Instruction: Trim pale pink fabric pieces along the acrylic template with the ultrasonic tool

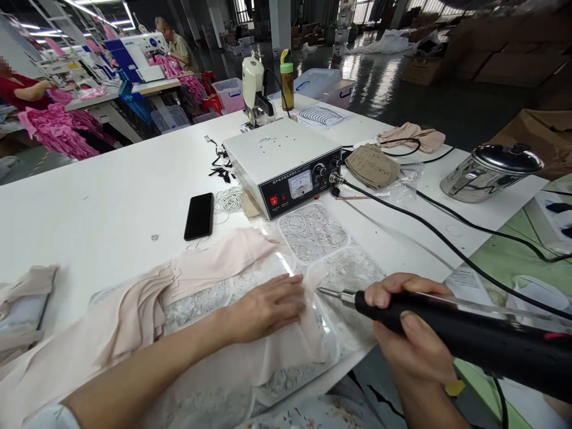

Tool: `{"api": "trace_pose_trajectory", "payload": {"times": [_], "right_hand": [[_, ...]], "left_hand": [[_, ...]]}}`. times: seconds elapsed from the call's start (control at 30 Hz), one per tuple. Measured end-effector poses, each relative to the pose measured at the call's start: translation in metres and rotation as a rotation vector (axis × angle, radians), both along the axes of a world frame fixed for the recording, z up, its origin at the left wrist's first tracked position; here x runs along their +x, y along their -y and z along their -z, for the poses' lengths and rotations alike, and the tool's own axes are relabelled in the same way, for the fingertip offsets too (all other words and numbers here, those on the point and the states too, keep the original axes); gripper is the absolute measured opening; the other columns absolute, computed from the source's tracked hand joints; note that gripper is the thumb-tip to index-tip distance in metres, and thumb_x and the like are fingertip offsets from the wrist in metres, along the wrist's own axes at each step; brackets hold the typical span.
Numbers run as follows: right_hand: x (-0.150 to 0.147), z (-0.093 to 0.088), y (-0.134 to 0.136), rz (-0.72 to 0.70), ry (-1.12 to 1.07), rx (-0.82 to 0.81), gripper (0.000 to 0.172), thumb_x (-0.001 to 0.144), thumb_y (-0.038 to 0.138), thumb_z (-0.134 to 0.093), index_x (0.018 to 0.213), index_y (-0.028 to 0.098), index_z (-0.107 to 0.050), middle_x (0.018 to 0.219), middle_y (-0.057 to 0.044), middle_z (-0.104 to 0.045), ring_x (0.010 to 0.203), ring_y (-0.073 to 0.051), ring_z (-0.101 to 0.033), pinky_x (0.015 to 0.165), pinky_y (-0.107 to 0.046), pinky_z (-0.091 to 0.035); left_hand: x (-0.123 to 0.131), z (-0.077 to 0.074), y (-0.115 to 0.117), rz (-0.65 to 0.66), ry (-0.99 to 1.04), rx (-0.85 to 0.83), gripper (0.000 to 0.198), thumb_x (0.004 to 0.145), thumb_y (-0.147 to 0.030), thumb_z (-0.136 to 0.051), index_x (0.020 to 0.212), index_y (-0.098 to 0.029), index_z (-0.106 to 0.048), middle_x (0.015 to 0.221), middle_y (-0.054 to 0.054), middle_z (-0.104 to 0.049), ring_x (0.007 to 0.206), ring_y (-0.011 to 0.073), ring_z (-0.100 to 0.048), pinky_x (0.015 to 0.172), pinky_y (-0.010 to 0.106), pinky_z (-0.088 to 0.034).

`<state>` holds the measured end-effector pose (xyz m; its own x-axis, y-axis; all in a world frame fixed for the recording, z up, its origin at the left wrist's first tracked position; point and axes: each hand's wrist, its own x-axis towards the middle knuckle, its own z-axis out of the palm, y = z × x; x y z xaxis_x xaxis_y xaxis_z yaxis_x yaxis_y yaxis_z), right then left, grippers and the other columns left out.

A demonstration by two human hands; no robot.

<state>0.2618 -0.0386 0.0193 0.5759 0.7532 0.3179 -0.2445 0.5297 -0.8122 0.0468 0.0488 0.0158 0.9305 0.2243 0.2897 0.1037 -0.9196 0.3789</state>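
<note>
My left hand (272, 304) lies flat, fingers stretched out, on a thin pale-pink fabric piece (290, 348). Beneath the fabric is a clear template sheet (357, 271) with rounded outlines over a scratched grey surface. My right hand (415, 339) is wrapped around a black corded handheld ultrasonic cutter (473, 325). Its narrow metal tip (333, 292) points left, close to the fabric's right edge; whether it touches cannot be made out. Layered pale-pink fabric pieces (147, 310) lie left of my left hand, partly over the template.
A control box (295, 161) with dial and red switch stands behind the template, its cable (411, 214) running right. Nearby are a phone (199, 215), white cord (229, 200), brown card patterns (373, 167), a steel pot (487, 173) and a bottle (286, 83). Two people sit at far-left sewing machines.
</note>
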Motion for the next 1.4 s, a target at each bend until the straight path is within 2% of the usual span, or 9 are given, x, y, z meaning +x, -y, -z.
{"api": "trace_pose_trajectory", "payload": {"times": [0.1, 0.23, 0.57, 0.8, 0.9, 1.03, 1.13, 1.23, 1.4], "right_hand": [[0.007, 0.001, 0.002, 0.155, -0.114, -0.008, 0.020, 0.066, 0.022, -0.063, 0.085, 0.024, -0.059, 0.076, 0.002, -0.053, 0.059, -0.013, -0.049, 0.056, -0.032, -0.046], [0.016, 0.010, 0.001, 0.212, -0.163, -0.041, 0.018, 0.063, 0.019, -0.059, 0.080, 0.024, -0.059, 0.075, 0.002, -0.053, 0.061, -0.013, -0.050, 0.059, -0.031, -0.046], [0.018, 0.016, 0.020, 0.162, -0.056, -0.093, 0.022, 0.071, 0.021, -0.059, 0.093, 0.023, -0.058, 0.086, 0.001, -0.058, 0.080, -0.017, -0.058, 0.081, -0.039, -0.049], [0.022, 0.034, 0.051, 0.119, 0.068, -0.346, 0.043, 0.076, 0.028, -0.068, 0.117, 0.025, -0.056, 0.124, -0.006, -0.060, 0.112, -0.025, -0.060, 0.095, -0.049, -0.051], [0.030, 0.048, 0.072, -0.103, 0.057, -0.650, 0.039, 0.067, 0.037, -0.077, 0.101, 0.019, -0.067, 0.100, -0.008, -0.072, 0.089, -0.026, -0.069, 0.076, -0.039, -0.061], [0.027, 0.043, 0.077, -0.527, 0.354, -0.807, 0.040, 0.067, 0.041, -0.076, 0.099, 0.017, -0.072, 0.092, -0.011, -0.076, 0.073, -0.026, -0.072, 0.069, -0.036, -0.062], [0.009, 0.027, 0.045, -0.432, 0.602, -0.624, 0.036, 0.071, 0.037, -0.073, 0.102, 0.019, -0.072, 0.099, -0.011, -0.075, 0.093, -0.029, -0.071, 0.080, -0.038, -0.060], [-0.007, 0.018, 0.000, -0.296, 0.829, -0.377, 0.028, 0.078, 0.031, -0.065, 0.103, 0.021, -0.071, 0.104, -0.010, -0.073, 0.092, -0.028, -0.070, 0.084, -0.047, -0.058], [-0.013, 0.021, -0.031, -0.351, 0.941, -0.224, 0.028, 0.071, 0.020, -0.070, 0.097, 0.031, -0.073, 0.101, -0.004, -0.072, 0.099, -0.030, -0.067, 0.084, -0.044, -0.058]], "left_hand": [[-0.019, -0.005, 0.015, -0.240, 0.024, -0.063, 0.022, 0.101, -0.021, -0.042, 0.114, -0.016, -0.059, 0.119, 0.013, -0.060, 0.118, 0.0229, -0.056, 0.097, 0.036, -0.053], [-0.041, -0.003, 0.038, -0.467, -0.097, -0.100, 0.025, 0.099, -0.029, -0.048, 0.116, -0.016, -0.059, 0.109, 0.012, -0.059, 0.096, 0.0219, -0.062, 0.082, 0.035, -0.057], [-0.047, 0.004, 0.060, -0.622, -0.199, -0.187, 0.004, 0.090, -0.015, -0.055, 0.086, -0.016, -0.055, 0.097, 0.007, -0.056, 0.089, 0.0199, -0.053, 0.081, 0.034, -0.049], [-0.050, -0.010, 0.057, -0.641, -0.213, -0.258, 0.013, 0.092, -0.014, -0.047, 0.080, -0.017, -0.049, 0.084, 0.004, -0.057, 0.078, 0.0166, -0.054, 0.071, 0.027, -0.045], [-0.053, -0.017, 0.055, -0.656, -0.226, -0.302, 0.013, 0.093, -0.017, -0.044, 0.081, -0.018, -0.047, 0.079, 0.002, -0.057, 0.070, 0.0153, -0.053, 0.063, 0.024, -0.041], [-0.055, -0.022, 0.051, -0.620, -0.255, -0.364, 0.010, 0.093, -0.018, -0.045, 0.083, -0.018, -0.047, 0.075, 0.000, -0.057, 0.063, 0.0139, -0.052, 0.057, 0.022, -0.037], [-0.054, -0.027, 0.049, -0.584, -0.268, -0.388, 0.010, 0.094, -0.018, -0.043, 0.085, -0.018, -0.047, 0.074, -0.001, -0.057, 0.061, 0.0135, -0.052, 0.055, 0.022, -0.035], [-0.056, -0.031, 0.049, -0.582, -0.272, -0.384, 0.011, 0.095, -0.018, -0.042, 0.086, -0.018, -0.048, 0.076, 0.000, -0.060, 0.063, 0.0146, -0.054, 0.056, 0.023, -0.036], [-0.069, -0.027, 0.052, -0.629, -0.274, -0.369, 0.011, 0.092, -0.019, -0.050, 0.101, -0.018, -0.055, 0.093, 0.004, -0.067, 0.077, 0.0181, -0.062, 0.063, 0.024, -0.042]]}}
